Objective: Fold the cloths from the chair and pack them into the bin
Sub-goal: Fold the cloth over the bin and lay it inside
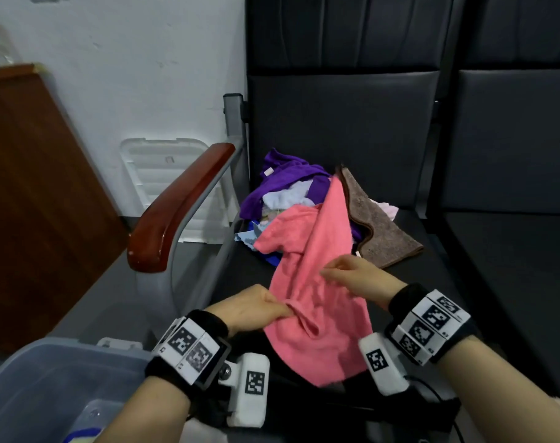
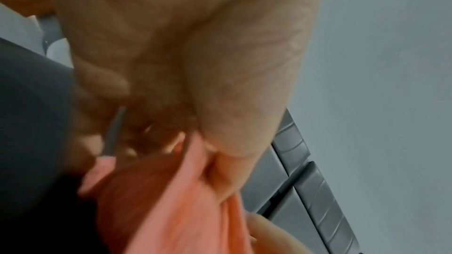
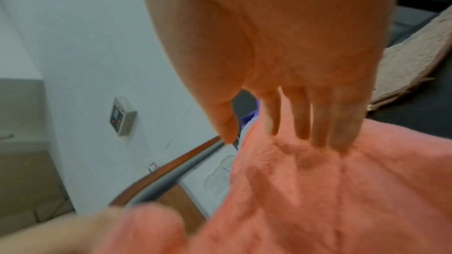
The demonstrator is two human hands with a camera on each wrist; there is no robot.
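On chair seat: left hand (image 1: 256, 310) pinches pink cloth (image 1: 317, 282) edge; right hand (image 1: 358, 276) fingers loose, touching cloth.

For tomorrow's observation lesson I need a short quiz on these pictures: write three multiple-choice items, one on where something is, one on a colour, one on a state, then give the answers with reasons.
1. Where does the brown cloth lie?
A. In the bin
B. On the chair seat, right of the cloth pile
C. Over the armrest

2. What colour is the cloth in the hands?
A. Pink
B. Green
C. White

3. How does the left hand stand?
A. Flat and open on the seat
B. Pinching the cloth
C. Holding the bin's rim

Answers:
1 B: the brown cloth is spread on the chair seat, beside the purple cloth.
2 A: the pink cloth stretches between both hands.
3 B: the left hand has thumb and fingers closed on a bunched fold, while the right hand rests straight fingers on the cloth.
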